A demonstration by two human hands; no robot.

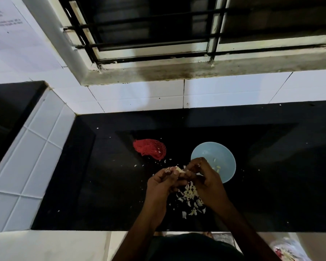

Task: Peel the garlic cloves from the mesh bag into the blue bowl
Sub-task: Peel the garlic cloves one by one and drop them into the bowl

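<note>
Left of centre on the black table (102,176), the red mesh bag (150,148) lies flat and slack, well apart from the hands. We cannot tell whether any garlic is inside; it looks close to empty.

Centre of frame: the left hand (163,182) has its fingers curled round a garlic clove (177,169), with pale skin showing at the fingertips. Just below, between the wrists, a heap of loose skins (191,193) sits on the table, and stray flakes scatter toward the bag.

The right hand (205,178) meets the left at the clove. Its fingers pinch at the skin, we judge, though the exact grip is hidden.

Right of the hands, the blue bowl (225,159) is partly covered by the right hand and holds a few pale peeled pieces (217,167).

Our reading: peeling is well under way. Several cloves are done and the one in hand is not yet bare. How many are left we cannot say.
</note>
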